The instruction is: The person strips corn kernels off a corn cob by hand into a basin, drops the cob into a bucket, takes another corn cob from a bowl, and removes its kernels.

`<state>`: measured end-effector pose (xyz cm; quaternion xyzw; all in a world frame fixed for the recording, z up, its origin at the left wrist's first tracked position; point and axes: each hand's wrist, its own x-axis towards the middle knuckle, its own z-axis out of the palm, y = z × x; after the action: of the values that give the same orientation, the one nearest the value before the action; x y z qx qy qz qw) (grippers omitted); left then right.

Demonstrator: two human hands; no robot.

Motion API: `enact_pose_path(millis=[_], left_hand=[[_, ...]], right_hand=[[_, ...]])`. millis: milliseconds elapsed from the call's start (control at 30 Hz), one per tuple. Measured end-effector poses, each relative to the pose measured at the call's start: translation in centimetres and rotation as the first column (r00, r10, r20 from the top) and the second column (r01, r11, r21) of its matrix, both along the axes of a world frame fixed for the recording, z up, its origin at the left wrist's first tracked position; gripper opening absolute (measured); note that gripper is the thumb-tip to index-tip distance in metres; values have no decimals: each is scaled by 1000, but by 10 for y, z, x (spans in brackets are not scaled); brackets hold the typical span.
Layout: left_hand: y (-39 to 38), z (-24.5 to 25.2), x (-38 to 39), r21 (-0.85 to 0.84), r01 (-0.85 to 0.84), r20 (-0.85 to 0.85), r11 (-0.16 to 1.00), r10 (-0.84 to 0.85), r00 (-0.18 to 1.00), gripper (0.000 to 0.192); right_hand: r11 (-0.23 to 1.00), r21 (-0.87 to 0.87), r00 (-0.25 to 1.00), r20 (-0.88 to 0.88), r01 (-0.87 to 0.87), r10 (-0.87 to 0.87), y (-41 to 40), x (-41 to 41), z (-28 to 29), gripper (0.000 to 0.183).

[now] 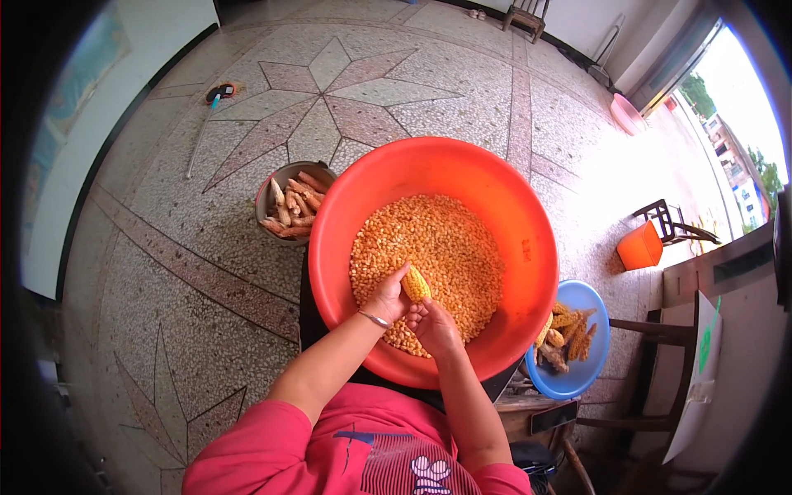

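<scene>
A large red plastic tub (pixel 532 272) is in front of me, its bottom covered with loose corn kernels (pixel 439 229). Over the kernels, my left hand (pixel 388 297) grips a yellow ear of corn (pixel 415 283), with the thumb along its side. My right hand (pixel 433 325) touches the lower end of the same ear with its fingers curled. A blue basin (pixel 594 352) to the right of the tub holds several ears of corn (pixel 572 328). At the tub's left, a grey bucket (pixel 263 204) holds bare corn cobs (pixel 300 204).
A dark phone (pixel 554 416) lies on a wooden stool (pixel 520 405) at lower right. An orange bin (pixel 641 246) and a small dark chair (pixel 668 223) are near the doorway. A long-handled brush (pixel 201 136) lies on the terrazzo floor (pixel 216 247). A pink basin (pixel 627 115) stands farther back.
</scene>
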<state>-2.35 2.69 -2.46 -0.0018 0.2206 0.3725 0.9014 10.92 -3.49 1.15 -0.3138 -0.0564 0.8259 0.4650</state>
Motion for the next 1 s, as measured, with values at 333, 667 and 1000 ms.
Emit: enact_pose_path(millis=[333,667,1000], left_hand=[[-2,7,5,-80,-134,-27,988,132,991,42],[-4,-3,1,108,-56,30,993,53,998,41],[0,-5,-8,81,-22,17,996,20,1000,47]], right_hand=[[996,90,969,248,-19,-3,-4,-7,-1,11],[999,16,991,133,32,-33,-4,-8,0,20],[991,136,976,215,-7,-22,-4,-12,4,19]])
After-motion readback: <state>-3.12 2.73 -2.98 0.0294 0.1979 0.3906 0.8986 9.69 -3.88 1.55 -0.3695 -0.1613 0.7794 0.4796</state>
